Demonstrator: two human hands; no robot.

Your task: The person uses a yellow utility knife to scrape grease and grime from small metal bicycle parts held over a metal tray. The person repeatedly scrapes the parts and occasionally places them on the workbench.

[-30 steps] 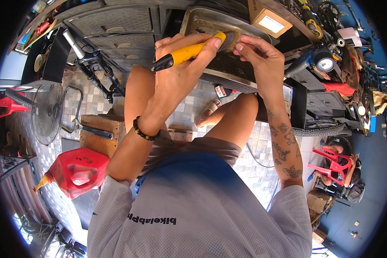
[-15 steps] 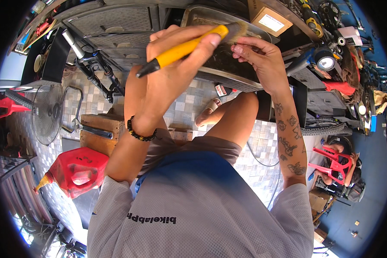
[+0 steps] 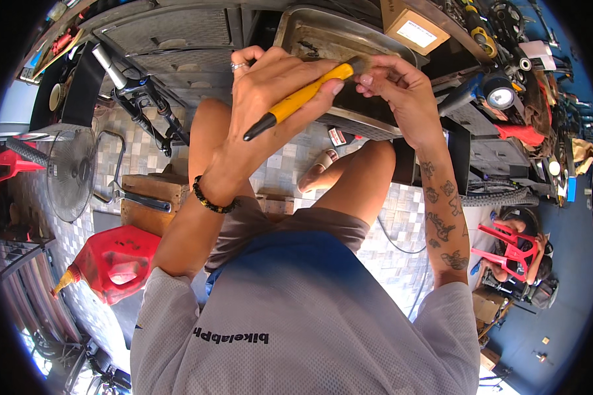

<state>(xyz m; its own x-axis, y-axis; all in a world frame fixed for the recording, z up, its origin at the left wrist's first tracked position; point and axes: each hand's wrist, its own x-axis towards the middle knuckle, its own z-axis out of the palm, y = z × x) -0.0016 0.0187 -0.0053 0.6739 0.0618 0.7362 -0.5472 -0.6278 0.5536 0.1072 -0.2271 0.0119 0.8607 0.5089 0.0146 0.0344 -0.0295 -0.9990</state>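
Note:
My left hand (image 3: 265, 92) is wrapped round a paintbrush (image 3: 300, 100) with a yellow handle and black ends. The brush slants up to the right, and its short bristles meet the fingertips of my right hand (image 3: 405, 89). Thumb and fingers of that right hand are pinched together; a small dark thing may be between them, but its kind does not show. Both hands are over the near side of a shallow metal tray (image 3: 339, 33). Dark residue or small dark pieces (image 3: 308, 47) lie in the tray's far left part.
A cardboard box (image 3: 415, 27) stands beyond the tray's right corner. Tools and a round lamp (image 3: 499, 96) crowd the right. At left are a bicycle fork (image 3: 141, 92), a fan (image 3: 72, 172), a wooden box (image 3: 153, 209) and a red jug (image 3: 122, 263). Another person (image 3: 540, 266) sits far right.
My left hand has turned and shifted slightly, and the brush's handle end has swung right and down. Its bristles stay at my right fingertips. More of the tray's far left part now shows.

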